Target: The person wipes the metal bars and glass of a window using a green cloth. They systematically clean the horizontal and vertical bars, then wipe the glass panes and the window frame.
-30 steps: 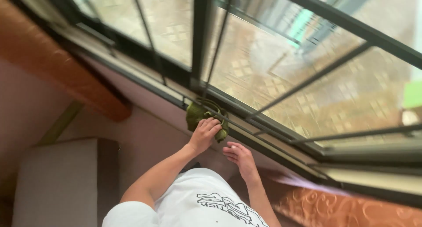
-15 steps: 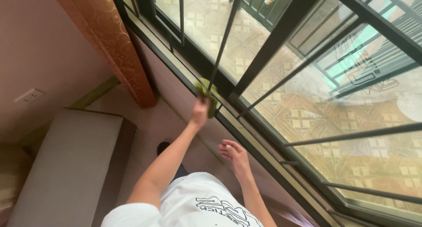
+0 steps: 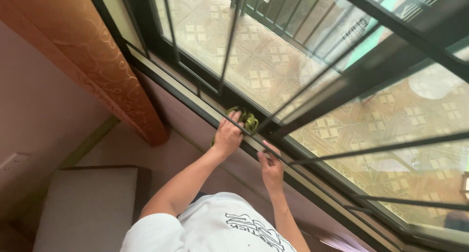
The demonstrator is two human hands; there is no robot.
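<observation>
Cloth (image 3: 247, 119), green and bunched, sits under the left hand's (image 3: 228, 135) fingers, which curl over it and press it against the window track (image 3: 254, 143). Just right of it, the right hand (image 3: 271, 165) rests on the track, fingers bent, holding nothing. Beyond the fingertips run dark bars (image 3: 229, 42) and glass; an orange curtain (image 3: 97, 61) hangs off left.

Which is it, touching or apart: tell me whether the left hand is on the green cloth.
Touching. The head view shows the left hand pressing the green cloth onto the window sill, the cloth bunched right under its fingers.
</observation>
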